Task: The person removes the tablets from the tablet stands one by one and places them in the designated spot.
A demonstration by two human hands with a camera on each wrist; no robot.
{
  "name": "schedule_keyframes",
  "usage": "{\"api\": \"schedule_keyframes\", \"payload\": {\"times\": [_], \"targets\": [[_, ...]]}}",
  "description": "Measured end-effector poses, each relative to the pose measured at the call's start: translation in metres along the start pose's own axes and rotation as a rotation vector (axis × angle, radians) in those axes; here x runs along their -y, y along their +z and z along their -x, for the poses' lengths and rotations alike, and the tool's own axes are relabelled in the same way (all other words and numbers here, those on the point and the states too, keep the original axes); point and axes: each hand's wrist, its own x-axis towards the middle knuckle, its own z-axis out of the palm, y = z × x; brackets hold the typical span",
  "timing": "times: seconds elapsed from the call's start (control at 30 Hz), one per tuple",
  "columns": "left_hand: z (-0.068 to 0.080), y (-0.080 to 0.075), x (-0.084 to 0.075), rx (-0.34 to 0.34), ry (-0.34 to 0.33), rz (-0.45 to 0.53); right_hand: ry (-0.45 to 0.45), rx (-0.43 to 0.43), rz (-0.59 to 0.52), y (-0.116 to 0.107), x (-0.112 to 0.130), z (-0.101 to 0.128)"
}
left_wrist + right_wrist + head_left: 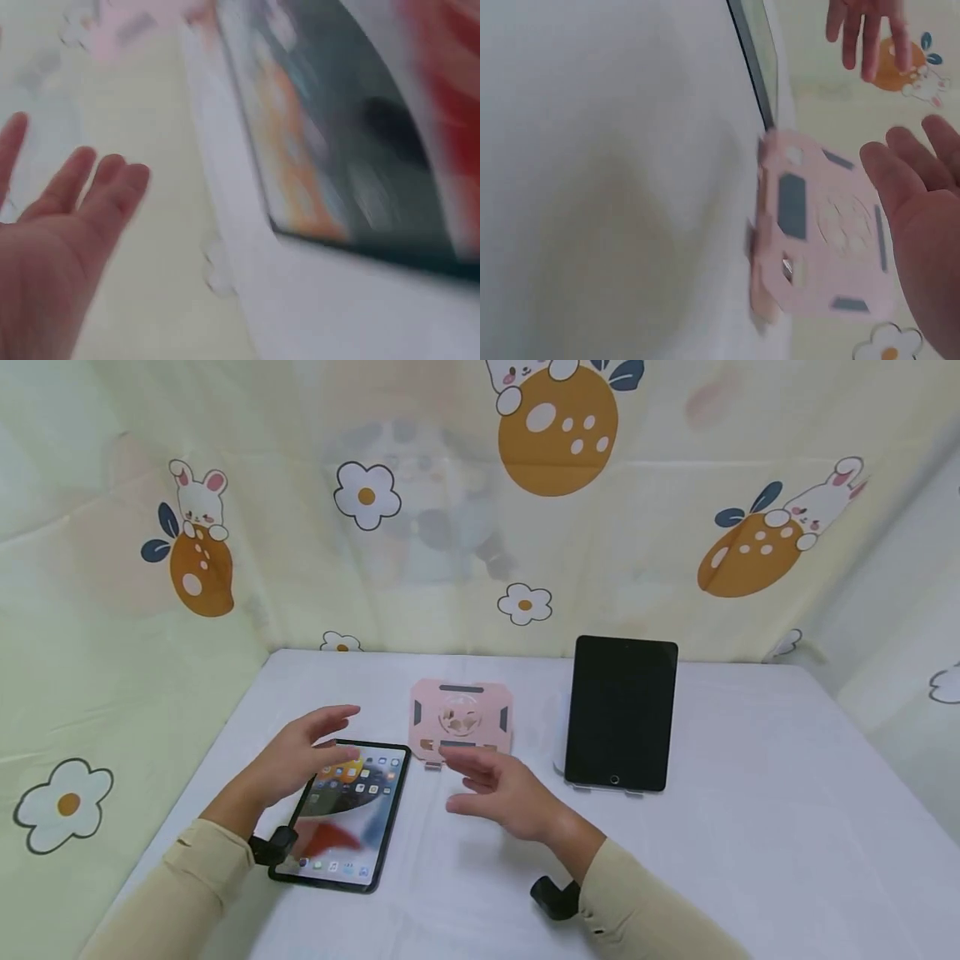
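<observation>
Left hand (296, 756) and right hand (513, 797) hover empty, fingers relaxed; lower left, we could mis-tap the lit tablet (345, 822) if fingertips dip.

L hand (291, 762) & R hand (512, 795) – apart, midair, fingers (892, 176) loose

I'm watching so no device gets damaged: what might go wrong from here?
Two risks stand out. The left hand hangs above the lit tablet, so a lowered finger might brush the screen and open an app. The dark-screened tablet stands propped up to the right of the right hand; a sideways swing could perhaps bump it and tip it over.
</observation>
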Motion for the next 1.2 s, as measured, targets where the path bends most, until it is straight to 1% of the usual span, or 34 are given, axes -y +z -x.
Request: {"api": "schedule_keyframes", "payload": {"times": [0.1, 0.2, 0.33, 0.47, 0.53, 0.63, 0.73, 0.8, 0.93, 1.1, 1.2], "targets": [[-0.004, 0.016, -0.015, 0.013, 0.111, 0.086, -0.039, -0.031, 0.080, -0.014, 0.007, 0.014], [-0.009, 0.035, -0.031, 0.026, 0.174, 0.140, -0.065, -0.093, 0.153, -0.030, 0.011, 0.029], [-0.022, 0.060, -0.052, 0.044, 0.198, 0.200, -0.105, -0.188, 0.212, -0.058, 0.014, 0.052], [-0.037, 0.087, -0.068, 0.099, 0.226, 0.296, -0.159, -0.279, 0.235, -0.091, 0.017, 0.075], [-0.043, 0.101, -0.073, 0.133, 0.238, 0.333, -0.180, -0.303, 0.238, -0.105, 0.018, 0.085], [-0.053, 0.120, -0.079, 0.168, 0.254, 0.351, -0.189, -0.308, 0.224, -0.122, 0.018, 0.096], [-0.064, 0.134, -0.086, 0.176, 0.254, 0.337, -0.172, -0.329, 0.234, -0.136, 0.017, 0.104], [-0.072, 0.140, -0.092, 0.177, 0.252, 0.330, -0.145, -0.369, 0.278, -0.145, 0.016, 0.108], [-0.086, 0.151, -0.107, 0.183, 0.252, 0.311, -0.061, -0.458, 0.376, -0.161, 0.015, 0.114], [-0.105, 0.164, -0.118, 0.190, 0.245, 0.310, -0.018, -0.503, 0.346, -0.180, 0.010, 0.115], [-0.115, 0.170, -0.124, 0.183, 0.227, 0.287, 0.048, -0.522, 0.363, -0.192, 0.008, 0.114]]}}
